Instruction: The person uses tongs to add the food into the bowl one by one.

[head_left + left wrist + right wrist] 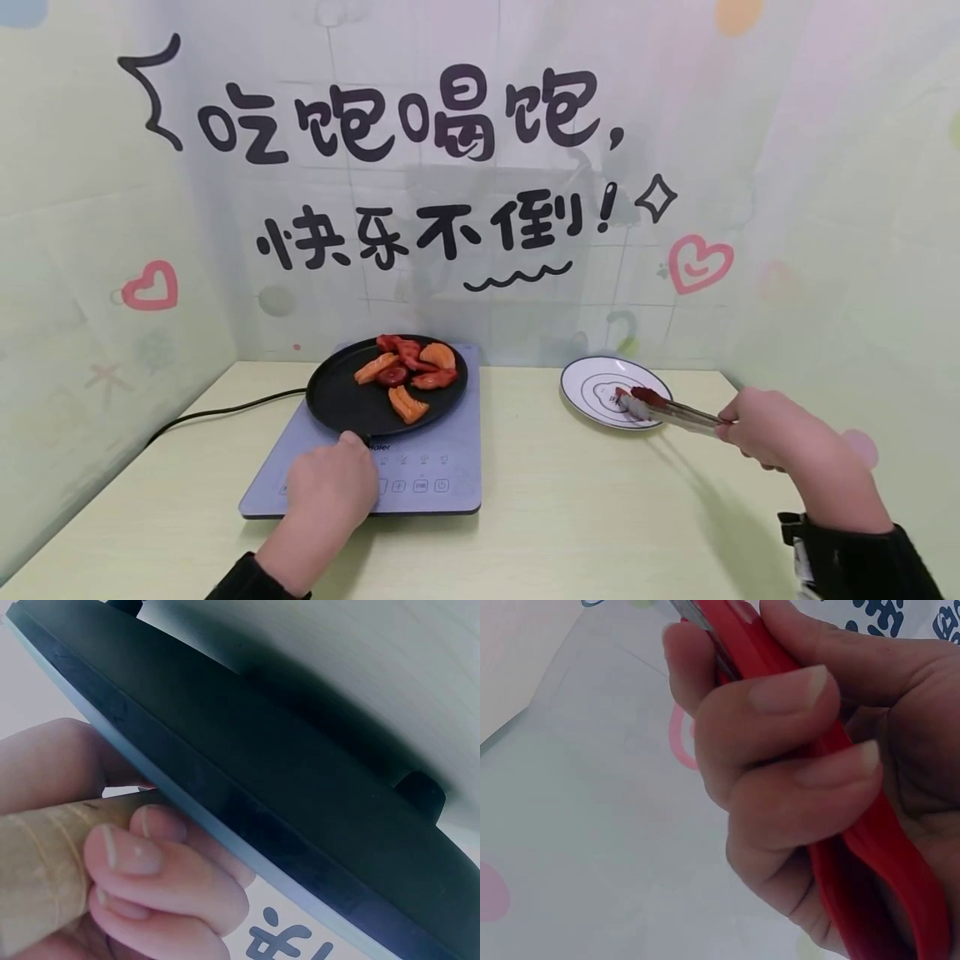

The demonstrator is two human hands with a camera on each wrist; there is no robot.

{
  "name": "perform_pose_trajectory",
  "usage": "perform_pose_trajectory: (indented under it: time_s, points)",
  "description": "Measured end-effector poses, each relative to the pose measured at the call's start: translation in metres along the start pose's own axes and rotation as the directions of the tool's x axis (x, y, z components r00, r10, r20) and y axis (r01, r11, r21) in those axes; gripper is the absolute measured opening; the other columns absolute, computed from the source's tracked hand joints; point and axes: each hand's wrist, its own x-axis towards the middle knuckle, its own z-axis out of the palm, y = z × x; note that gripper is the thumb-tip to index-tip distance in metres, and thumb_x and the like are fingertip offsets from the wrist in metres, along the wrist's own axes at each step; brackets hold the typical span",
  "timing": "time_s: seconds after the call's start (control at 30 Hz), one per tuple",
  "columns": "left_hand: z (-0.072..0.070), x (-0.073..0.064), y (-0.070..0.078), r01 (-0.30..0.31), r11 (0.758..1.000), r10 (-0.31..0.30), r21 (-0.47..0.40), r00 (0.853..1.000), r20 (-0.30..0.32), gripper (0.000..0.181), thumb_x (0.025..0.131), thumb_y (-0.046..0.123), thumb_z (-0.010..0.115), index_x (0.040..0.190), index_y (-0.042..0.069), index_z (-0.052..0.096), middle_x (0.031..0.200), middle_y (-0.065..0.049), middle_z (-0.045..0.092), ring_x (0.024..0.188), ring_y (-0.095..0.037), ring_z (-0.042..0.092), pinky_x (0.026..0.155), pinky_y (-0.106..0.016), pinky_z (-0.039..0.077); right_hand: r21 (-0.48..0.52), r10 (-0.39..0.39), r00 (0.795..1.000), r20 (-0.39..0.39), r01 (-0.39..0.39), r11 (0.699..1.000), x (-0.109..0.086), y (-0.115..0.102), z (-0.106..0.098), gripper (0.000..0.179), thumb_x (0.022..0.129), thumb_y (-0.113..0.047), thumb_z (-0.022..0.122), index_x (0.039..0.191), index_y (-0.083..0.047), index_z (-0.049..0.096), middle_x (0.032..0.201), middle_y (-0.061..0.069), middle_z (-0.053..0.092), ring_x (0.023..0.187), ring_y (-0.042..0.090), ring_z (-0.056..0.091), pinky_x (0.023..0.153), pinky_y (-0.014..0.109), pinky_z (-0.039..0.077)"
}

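Observation:
My left hand [333, 479] grips the handle of a black frying pan [333, 396]. In the left wrist view, its fingers wrap round the light brown, wood-look handle [45, 859]. Orange pieces like salmon [408, 405] and several red food pieces [433, 380] lie in the pan. My right hand [776, 429] holds metal tongs [686, 414] over a white plate [581, 392] at the right. A dark red food piece [648, 395] is at the tongs' tips; whether it touches the plate I cannot tell. In the right wrist view, curled fingers surround the red tong handles [885, 840].
Under the pan is a grey-blue induction cooker [450, 454] with touch keys along its front. Its black cable [225, 410] runs off to the left across the pale wooden table [555, 508]. A printed cloth backdrop [450, 317] stands behind and at both sides.

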Motion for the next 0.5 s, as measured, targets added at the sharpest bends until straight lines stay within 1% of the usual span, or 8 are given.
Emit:
perform_pose_trajectory:
  time_s: [0.13,0.3,0.4,0.5]
  points:
    - [-0.0001,-0.0006,0.0001,-0.004,1.0,0.003,-0.003,1.0,-0.008,0.032,0.104,0.017,0.056,0.11,-0.014,0.059,0.068,-0.012,0.056,0.06,-0.023,0.057,0.053,-0.037,0.046,0.042,0.019,1.0,0.023,-0.02,0.999,0.0003,0.0001,0.0004,0.022,0.104,-0.009,0.055,0.085,-0.01,0.065,0.066,-0.001,0.047,0.052,0.013,0.039,0.054,0.031,0.038]
    - [0.0,-0.0009,0.0,-0.003,1.0,0.003,-0.007,1.0,-0.015,0.032,0.104,0.017,0.056,0.109,-0.014,0.059,0.068,-0.012,0.055,0.059,-0.023,0.056,0.053,-0.037,0.046,0.104,0.061,0.997,0.056,-0.066,0.992,0.0008,-0.0002,0.0002,0.022,0.105,-0.009,0.05,0.091,-0.005,0.066,0.069,0.002,0.048,0.053,0.015,0.039,0.054,0.03,0.037]
    - [-0.0002,-0.0011,0.0003,0.001,1.0,-0.001,-0.002,1.0,-0.008,0.033,0.104,0.017,0.056,0.111,-0.015,0.059,0.067,-0.012,0.055,0.059,-0.023,0.056,0.053,-0.037,0.046,0.105,0.059,0.997,0.057,-0.065,0.992,0.0013,0.0002,0.0009,0.023,0.105,-0.008,0.049,0.092,-0.003,0.066,0.071,0.004,0.051,0.053,0.015,0.043,0.053,0.03,0.038]
    - [-0.0003,-0.0011,0.0005,0.005,1.0,-0.005,-0.002,1.0,-0.006,0.034,0.104,0.017,0.056,0.112,-0.015,0.059,0.067,-0.012,0.056,0.059,-0.023,0.057,0.053,-0.037,0.046,0.103,0.052,0.997,0.056,-0.058,0.993,0.002,0.0002,0.0013,0.023,0.103,-0.004,0.045,0.089,-0.003,0.064,0.073,0.005,0.053,0.053,0.015,0.045,0.052,0.028,0.038]
